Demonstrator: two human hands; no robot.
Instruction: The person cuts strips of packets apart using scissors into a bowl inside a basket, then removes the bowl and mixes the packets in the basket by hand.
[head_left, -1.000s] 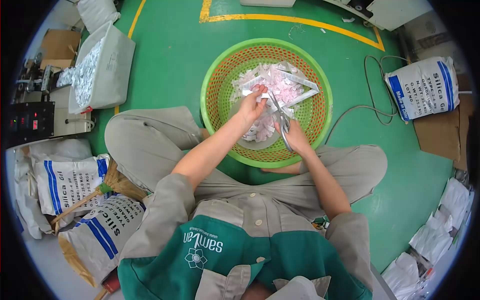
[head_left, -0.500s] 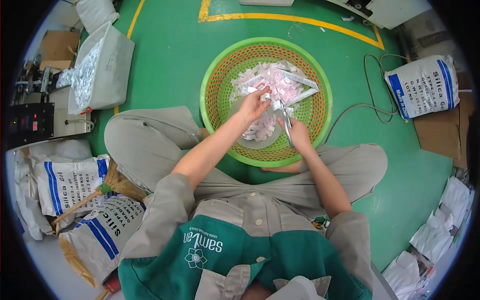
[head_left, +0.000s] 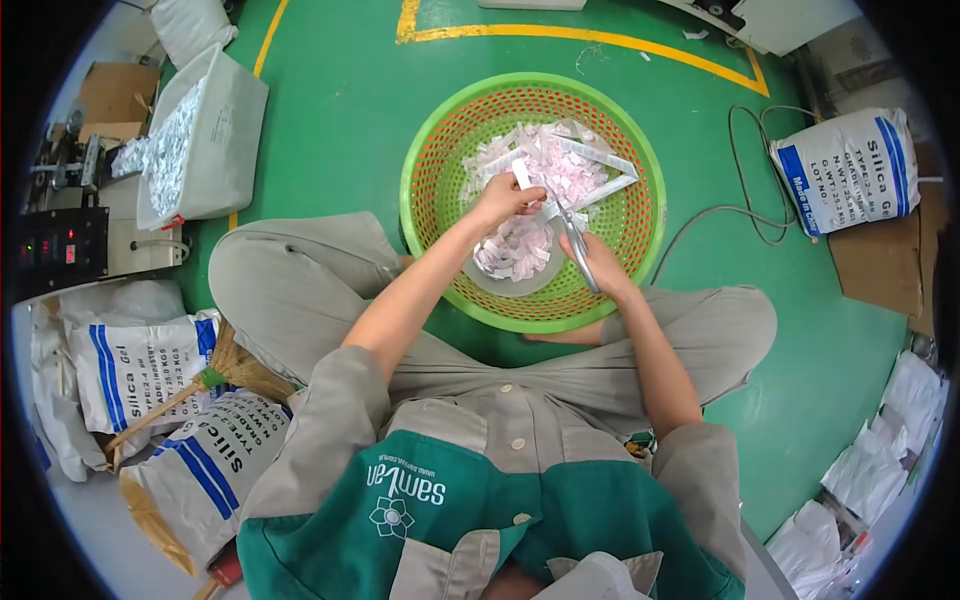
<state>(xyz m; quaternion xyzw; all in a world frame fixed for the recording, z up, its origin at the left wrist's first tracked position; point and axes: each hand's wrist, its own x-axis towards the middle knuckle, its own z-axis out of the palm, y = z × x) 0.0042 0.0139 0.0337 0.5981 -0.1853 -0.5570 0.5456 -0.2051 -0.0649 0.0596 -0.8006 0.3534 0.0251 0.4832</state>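
A green plastic basket with a red perforated wall stands on the floor between my legs. Inside it lie a pile of small pinkish-white packets and a long white strip with a folded end. Nearer to me in the basket, a pale, shallow container holds more of these packets. My left hand is closed, pinching a short white strip above the pile. My right hand grips metal scissors, whose blades point up toward the left fingertips.
To the left stand a grey bin of small silvery-white packets, a broom and silica gel sacks. On the right, another silica gel sack rests by a cardboard box, with a cable on the floor.
My left fingers, spread apart before, have closed on the short white strip. My right hand has stayed almost in place with the scissors.
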